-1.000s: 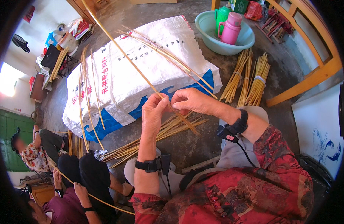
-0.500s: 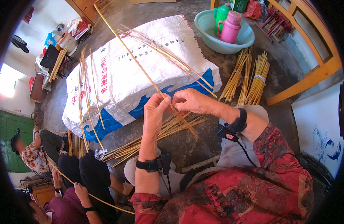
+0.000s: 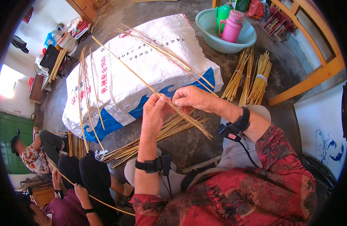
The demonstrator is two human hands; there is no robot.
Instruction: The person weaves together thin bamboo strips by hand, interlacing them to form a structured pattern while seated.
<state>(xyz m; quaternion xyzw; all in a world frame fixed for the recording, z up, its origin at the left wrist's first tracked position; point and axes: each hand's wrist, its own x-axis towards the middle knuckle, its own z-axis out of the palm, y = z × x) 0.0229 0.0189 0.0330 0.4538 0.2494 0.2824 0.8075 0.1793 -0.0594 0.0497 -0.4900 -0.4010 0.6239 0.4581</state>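
A long, thin straw-coloured stalk slants from over the white sack toward my lap, its near end brown and frayed. My left hand is closed round it, thumb pressing from above. My right hand is closed in a pinch at the stalk just beside my left thumb; its lower fingers are partly hidden. Below my hands, a loose pile of similar stalks lies on the floor. Several single stalks rest across the printed white sack, which has a blue wave border.
Tied stalk bundles lie at the right, beyond my right forearm. A pale green basin holds a green and a pink thermos. A wooden frame stands far right. At lower left, a co-worker's hand holds a long stalk; another person sits behind.
The stalk's far tip has dropped nearer, and its frayed near end has swung right. Both hands have shifted slightly and stay together on it.
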